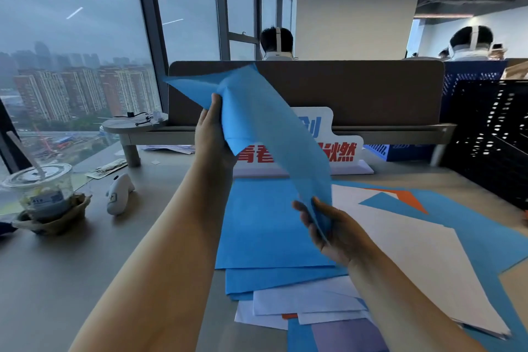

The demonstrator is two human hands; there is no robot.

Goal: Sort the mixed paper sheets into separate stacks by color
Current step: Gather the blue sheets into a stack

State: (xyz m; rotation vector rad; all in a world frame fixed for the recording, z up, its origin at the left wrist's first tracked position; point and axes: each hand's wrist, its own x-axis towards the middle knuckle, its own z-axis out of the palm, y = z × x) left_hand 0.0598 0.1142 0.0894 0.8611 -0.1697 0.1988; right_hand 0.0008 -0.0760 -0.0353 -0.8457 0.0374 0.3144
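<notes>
While the left hand (213,134) pinches the far end of a blue sheet (265,126) and the right hand (328,228) pinches its near end, the sheet's long axis slants far-left to near-right, directly above the blue stack (257,231) on the worktop (85,266), the right grip lower and nearer it.

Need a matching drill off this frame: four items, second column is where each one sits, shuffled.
Items
1. curved blue sheet
2. blue stack
3. orange sheet
4. cup

Places
A. far left of the desk, in a woven holder
B. in the air, gripped by left hand and right hand
C. flat on the desk, centre
D. right side, only a wedge showing

Pairs: 1-B, 2-C, 3-D, 4-A
</notes>
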